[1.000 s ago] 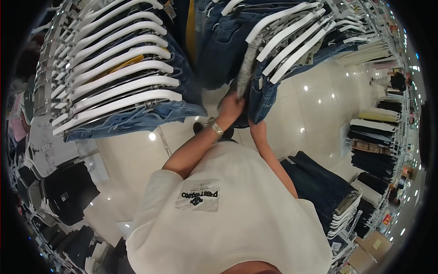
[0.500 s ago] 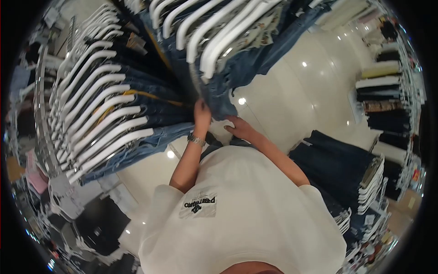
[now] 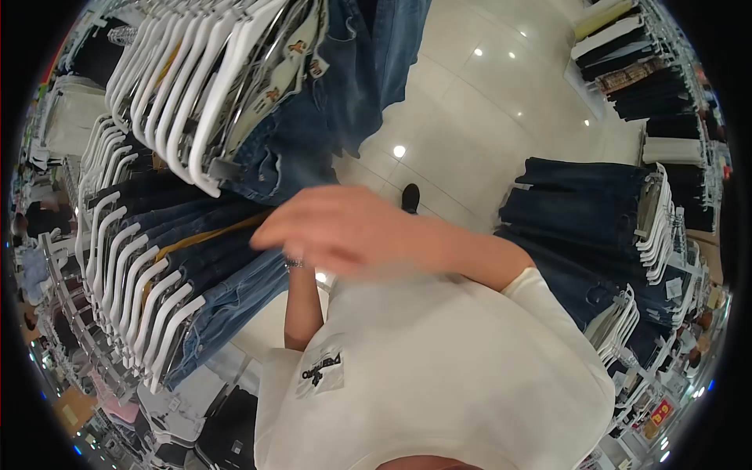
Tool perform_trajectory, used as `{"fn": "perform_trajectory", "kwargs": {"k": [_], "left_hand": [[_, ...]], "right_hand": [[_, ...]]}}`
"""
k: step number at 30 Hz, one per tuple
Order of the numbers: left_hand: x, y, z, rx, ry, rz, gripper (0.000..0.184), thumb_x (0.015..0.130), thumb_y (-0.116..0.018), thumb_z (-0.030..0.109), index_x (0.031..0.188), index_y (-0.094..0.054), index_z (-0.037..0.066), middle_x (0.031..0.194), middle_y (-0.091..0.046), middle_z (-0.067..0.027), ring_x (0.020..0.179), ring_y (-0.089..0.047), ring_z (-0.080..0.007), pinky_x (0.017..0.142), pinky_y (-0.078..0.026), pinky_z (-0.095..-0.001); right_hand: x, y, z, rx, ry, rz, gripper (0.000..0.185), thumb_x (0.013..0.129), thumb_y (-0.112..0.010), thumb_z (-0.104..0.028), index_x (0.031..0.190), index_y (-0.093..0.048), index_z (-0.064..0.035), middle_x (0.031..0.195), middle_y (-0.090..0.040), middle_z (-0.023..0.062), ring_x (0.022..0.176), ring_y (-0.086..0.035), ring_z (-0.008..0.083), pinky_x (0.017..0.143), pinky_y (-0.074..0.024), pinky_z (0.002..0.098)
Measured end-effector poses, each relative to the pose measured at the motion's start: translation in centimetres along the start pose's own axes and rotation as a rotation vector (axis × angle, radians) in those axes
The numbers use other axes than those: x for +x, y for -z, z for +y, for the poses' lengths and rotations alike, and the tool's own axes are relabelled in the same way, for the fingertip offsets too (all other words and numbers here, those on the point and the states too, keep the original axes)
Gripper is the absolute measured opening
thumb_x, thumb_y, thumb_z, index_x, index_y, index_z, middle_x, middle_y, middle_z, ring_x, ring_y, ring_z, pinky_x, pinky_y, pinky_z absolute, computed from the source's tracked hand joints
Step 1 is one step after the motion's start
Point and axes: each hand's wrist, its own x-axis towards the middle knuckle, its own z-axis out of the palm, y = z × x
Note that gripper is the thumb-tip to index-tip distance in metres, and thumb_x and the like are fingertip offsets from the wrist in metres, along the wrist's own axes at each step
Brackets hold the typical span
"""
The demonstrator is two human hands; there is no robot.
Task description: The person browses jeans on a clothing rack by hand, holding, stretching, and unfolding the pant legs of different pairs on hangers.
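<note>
My right hand (image 3: 333, 227) reaches across to the left, its fingers stretched out and slightly blurred, with nothing visible in it. It passes in front of my left hand, whose fingers are hidden; only the forearm and the wrist with a metal watch (image 3: 294, 262) show below. Above the right hand hang blue jeans (image 3: 333, 102) on white hangers (image 3: 211, 102). Left of it is a second row of dark and blue jeans (image 3: 211, 251) on white hangers, with a yellow strip among them.
Dark denim garments (image 3: 580, 204) hang on white hangers at the right. Further racks of clothes line the right edge. A shiny tiled floor (image 3: 462, 102) lies between the racks, with a dark shoe (image 3: 410, 197) on it. Black items (image 3: 231, 439) sit at the lower left.
The view has turned, and the racks appear further left. My right hand has moved up and left, away from the jeans' lower edge, and now covers my left hand.
</note>
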Motion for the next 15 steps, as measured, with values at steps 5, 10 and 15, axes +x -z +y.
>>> {"fn": "perform_trajectory", "kwargs": {"k": [5, 10, 15], "left_hand": [[-0.9, -1.9, 1.8, 0.491, -0.097, 0.245, 0.054, 0.086, -0.075, 0.030, 0.123, -0.058, -0.006, 0.120, -0.064, -0.0159, 0.111, -0.059, -0.0286, 0.100, -0.043, -0.0382], [-1.2, -7.2, 9.6, 0.398, 0.114, 0.297, 0.055, 0.085, -0.077, 0.026, 0.121, -0.057, -0.011, 0.122, -0.064, -0.0189, 0.112, -0.059, -0.0296, 0.101, -0.041, -0.0350], [-0.1, -8.9, 8.0, 0.307, 0.127, 0.664, 0.033, 0.094, -0.064, 0.013, 0.117, -0.060, -0.011, 0.119, -0.066, -0.0163, 0.108, -0.060, -0.0255, 0.100, -0.041, -0.0333]], "right_hand": [[1.7, 3.3, -7.1, 0.073, 0.576, 0.181, 0.022, 0.080, -0.067, -0.019, 0.097, -0.064, -0.0052, 0.092, -0.064, 0.0089, 0.082, -0.062, 0.0234, 0.068, -0.0503, 0.0337], [1.9, 7.2, -9.2, 0.045, 0.770, 0.641, 0.010, 0.075, -0.073, -0.011, 0.077, -0.071, -0.0020, 0.078, -0.068, 0.0098, 0.063, -0.062, 0.0166, 0.054, -0.0515, 0.0251], [0.9, 15.4, -9.1, 0.109, 0.627, 0.764, 0.007, 0.069, -0.074, -0.006, 0.068, -0.069, -0.0004, 0.065, -0.063, 0.0077, 0.051, -0.057, 0.0145, 0.042, -0.0444, 0.0225]]}}
